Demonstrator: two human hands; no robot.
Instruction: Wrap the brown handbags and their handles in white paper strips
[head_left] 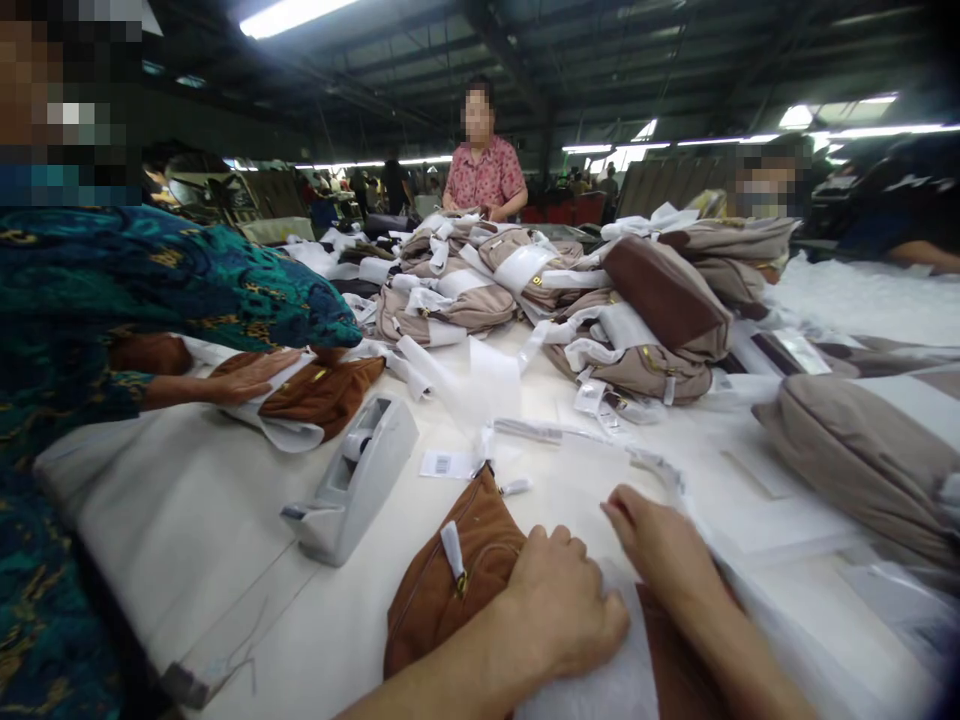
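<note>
A brown fabric bag [420,590] lies in front of me, with zips and a wrapped zip pull on its side. A thin white paper sheet [592,690] passes across its middle. My left hand [562,600] is on the bag and paper, fingers curled down against them; its fingertips are hidden. To the right, my right hand [660,540] is closed in a pinch at the edge of the pale, see-through paper beyond the bag. A white barcode tag [442,464] lies by the bag's top end.
A grey tape dispenser [360,480] stands left of the bag. At left, a co-worker's hand [251,378] presses paper on another brown bag [326,395]. Taupe bags [450,300] are heaped across the table, and a larger taupe bag [862,440] lies at right. Another person [486,180] stands behind.
</note>
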